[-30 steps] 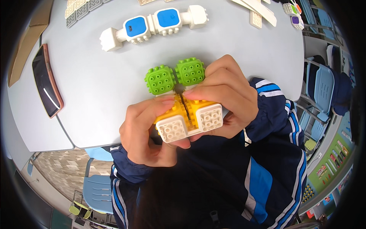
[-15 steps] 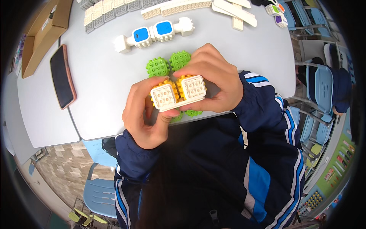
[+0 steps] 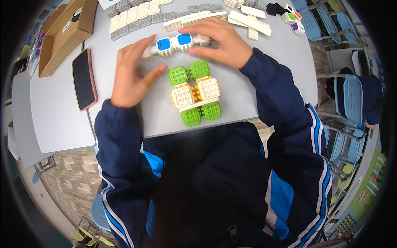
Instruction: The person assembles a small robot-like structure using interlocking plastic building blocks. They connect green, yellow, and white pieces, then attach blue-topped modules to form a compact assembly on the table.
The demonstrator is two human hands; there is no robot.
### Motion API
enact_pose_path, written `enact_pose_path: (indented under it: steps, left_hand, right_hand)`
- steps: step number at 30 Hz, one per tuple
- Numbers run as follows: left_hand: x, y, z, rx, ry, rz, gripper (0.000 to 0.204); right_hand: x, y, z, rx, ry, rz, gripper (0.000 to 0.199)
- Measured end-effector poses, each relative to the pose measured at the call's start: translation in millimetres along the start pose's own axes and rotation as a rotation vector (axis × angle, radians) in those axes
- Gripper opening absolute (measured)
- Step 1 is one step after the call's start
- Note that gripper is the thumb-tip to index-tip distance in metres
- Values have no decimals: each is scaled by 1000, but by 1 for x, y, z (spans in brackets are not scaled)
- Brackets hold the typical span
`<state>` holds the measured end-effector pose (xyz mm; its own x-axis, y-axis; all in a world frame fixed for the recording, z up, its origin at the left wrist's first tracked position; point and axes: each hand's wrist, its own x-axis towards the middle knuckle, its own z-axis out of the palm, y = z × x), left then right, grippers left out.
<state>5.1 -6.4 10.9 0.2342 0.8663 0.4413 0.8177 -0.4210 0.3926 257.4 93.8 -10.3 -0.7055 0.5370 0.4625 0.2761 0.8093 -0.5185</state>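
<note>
Right of the grey table (image 3: 240, 97) are light-blue chairs (image 3: 353, 99); below its left edge, patterned floor (image 3: 74, 177); farther right, probably a green board (image 3: 374, 182).

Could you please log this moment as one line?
Left hand: open, near left end of blue-topped white bar | Right hand: about bar's right end, grip unclear | Green-white-yellow model: on table, unheld

Pale grey desk (image 3: 242, 93), crowded far side
Green-yellow-white block build (image 3: 206, 90) lies near the front edge; blue-topped white piece (image 3: 164, 44) behind; phone (image 3: 84, 80) and cardboard box (image 3: 68, 35) left; white beams (image 3: 250, 23) beyond.
</note>
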Motion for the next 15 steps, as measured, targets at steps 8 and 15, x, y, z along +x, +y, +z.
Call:
enact_pose_path:
  steps: [8, 15]
  left_hand:
    - [5, 19, -12, -327, 53, -139, 32]
    - [-15, 80, -56, -773, -32, -300, 28]
  right_hand:
    - [-4, -31, -20, 327, 15, 103, 35]
    - [-21, -101, -67, 553, -41, 225, 28]
